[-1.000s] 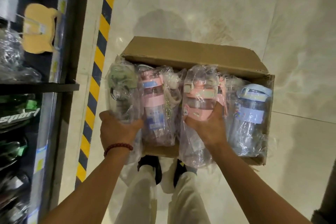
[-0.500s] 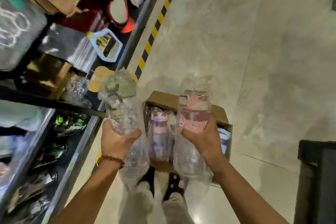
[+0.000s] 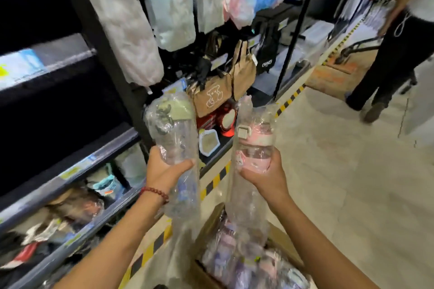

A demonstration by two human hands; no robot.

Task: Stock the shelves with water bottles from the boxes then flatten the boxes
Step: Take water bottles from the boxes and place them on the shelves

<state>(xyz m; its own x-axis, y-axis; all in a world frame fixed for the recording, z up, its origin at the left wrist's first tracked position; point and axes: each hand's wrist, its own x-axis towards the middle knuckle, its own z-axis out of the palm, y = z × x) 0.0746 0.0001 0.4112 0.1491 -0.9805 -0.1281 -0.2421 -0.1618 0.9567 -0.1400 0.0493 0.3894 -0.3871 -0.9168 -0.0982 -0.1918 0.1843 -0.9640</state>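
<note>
Head view: a wrapped bottle [image 3: 175, 138] in each of the hands [image 3: 162, 171].

Pale glossy floor tiles [image 3: 340, 183] meet yellow-black hazard tape [image 3: 287, 101] along dark shop shelving [image 3: 98, 148] hung with bagged goods.

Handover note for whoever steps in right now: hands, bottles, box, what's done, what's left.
Left hand: grips the green-lidded bottle, plastic-wrapped, upright.
Right hand: grips the pink-lidded bottle, plastic-wrapped, upright.
Both bottles are held up in front of the shelves, not yet placed.
The cardboard box sits on the floor below the hands, open, with more wrapped bottles inside.
Done: two bottles taken out of the box.
Left: shelve these two, empty the box onto the shelves, then flatten it.
Note: another person stands in the aisle ahead.
</note>
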